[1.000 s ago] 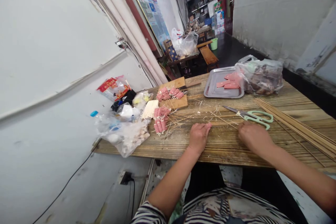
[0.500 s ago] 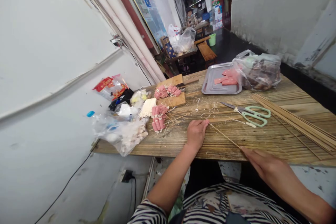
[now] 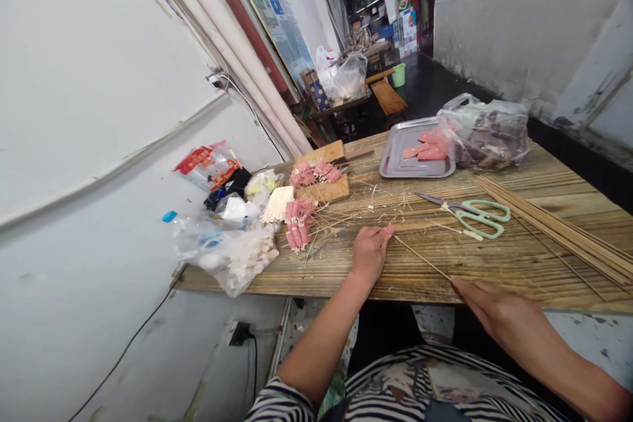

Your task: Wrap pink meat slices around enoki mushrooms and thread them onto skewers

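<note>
The left hand [image 3: 370,252] pinches a small pink slice [image 3: 390,230] in its fingers; the right hand [image 3: 504,313] grips the near end of a thin tan wooden skewer [image 3: 422,257] running to the slice, green-handled metal scissors [image 3: 463,211] lying beyond its fingers

Held meat [image 3: 390,230]: pink;
Held stick [image 3: 421,256]: tan;
Meat rolls [image 3: 298,223]: pink, pale tips;
Tray [image 3: 394,161]: silver-grey;
Tray slices [image 3: 430,148]: salmon pink;
Scissors [image 3: 461,212]: pale green, dark grey;
Stick bundle [image 3: 551,227]: straw tan;
Table [image 3: 316,282]: brown, dark streaked grain;
Shirt [image 3: 366,382]: black and white stripes;
Bottle cap [image 3: 169,216]: bright blue;
Back box [image 3: 319,90]: navy, gold dots;
Bucket [image 3: 398,75]: light green
</note>
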{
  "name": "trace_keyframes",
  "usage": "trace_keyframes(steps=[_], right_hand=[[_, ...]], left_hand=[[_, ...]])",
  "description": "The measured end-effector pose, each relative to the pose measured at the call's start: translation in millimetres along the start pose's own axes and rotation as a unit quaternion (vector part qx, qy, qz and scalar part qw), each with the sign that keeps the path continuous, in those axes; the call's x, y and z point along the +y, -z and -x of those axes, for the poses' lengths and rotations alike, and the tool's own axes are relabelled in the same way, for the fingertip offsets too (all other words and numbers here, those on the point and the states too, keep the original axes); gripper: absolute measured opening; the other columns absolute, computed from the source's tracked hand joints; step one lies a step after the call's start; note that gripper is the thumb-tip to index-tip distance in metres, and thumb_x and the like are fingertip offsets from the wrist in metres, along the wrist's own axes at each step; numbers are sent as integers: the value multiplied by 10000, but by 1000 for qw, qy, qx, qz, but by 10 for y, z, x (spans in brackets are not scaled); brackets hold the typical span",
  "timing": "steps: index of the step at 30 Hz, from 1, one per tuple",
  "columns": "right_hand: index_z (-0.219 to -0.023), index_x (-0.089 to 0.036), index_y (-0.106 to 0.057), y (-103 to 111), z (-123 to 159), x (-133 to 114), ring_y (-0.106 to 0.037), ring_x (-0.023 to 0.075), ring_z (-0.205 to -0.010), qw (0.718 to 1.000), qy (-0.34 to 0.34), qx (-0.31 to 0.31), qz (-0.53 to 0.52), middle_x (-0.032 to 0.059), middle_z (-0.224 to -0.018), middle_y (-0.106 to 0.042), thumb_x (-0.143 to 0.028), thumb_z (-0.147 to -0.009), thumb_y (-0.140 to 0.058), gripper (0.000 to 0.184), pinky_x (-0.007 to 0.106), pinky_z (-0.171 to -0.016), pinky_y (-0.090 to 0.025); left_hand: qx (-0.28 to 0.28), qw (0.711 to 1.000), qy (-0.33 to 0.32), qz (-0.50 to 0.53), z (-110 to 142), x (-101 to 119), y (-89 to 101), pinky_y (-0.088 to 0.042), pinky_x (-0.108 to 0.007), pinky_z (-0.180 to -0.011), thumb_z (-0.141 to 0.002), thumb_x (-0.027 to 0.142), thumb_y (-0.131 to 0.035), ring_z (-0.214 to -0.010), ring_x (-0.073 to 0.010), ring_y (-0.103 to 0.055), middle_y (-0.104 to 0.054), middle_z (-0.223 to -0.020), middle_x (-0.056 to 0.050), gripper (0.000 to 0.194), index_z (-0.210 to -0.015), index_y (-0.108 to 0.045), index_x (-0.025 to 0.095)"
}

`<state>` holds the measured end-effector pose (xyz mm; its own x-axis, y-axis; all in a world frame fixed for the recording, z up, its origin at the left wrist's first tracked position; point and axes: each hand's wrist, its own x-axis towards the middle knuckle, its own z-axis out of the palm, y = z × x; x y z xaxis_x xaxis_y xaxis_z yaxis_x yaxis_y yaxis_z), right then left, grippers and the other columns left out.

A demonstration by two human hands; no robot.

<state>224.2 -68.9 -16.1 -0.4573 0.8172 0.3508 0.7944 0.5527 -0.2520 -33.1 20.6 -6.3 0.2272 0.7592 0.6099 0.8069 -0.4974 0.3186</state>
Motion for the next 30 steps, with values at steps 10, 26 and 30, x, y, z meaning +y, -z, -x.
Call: trace_keyframes(steps=[10, 26, 30], right_hand=[[-1158, -197, -660, -27, -21, 31, -707, 200, -777, 1000, 7, 3, -18, 79, -987, -729, -204, -916, -388, 364, 289, -632, -585], [-1119, -94, -690, 30, -205, -128, -706, 226, -868, 999, 35, -10, 38, 138, -1026, -718, -7, -823, -369, 444, 282, -715, -593], [-1119, -103, -686, 10, -240, -147, -709, 222, -845, 998, 25, -27, 51, 128, -1039, -716, -1, -824, -362, 449, 301, -695, -597]], left_hand=[[-23, 1000, -2, 13, -11, -14, 18, -509, -298, -746, -970, 302, -483, -780, -151, -661, -733, -802, -55, 279, -950, -734, 182], [-34, 999, -3, 32, -19, -27, 21, -509, -311, -743, -969, 264, -488, -784, -153, -673, -751, -848, -51, 249, -988, -721, 180], [-38, 999, -2, 34, -18, -24, 25, -505, -312, -729, -967, 252, -492, -779, -155, -674, -755, -876, -49, 237, -1004, -715, 180]])
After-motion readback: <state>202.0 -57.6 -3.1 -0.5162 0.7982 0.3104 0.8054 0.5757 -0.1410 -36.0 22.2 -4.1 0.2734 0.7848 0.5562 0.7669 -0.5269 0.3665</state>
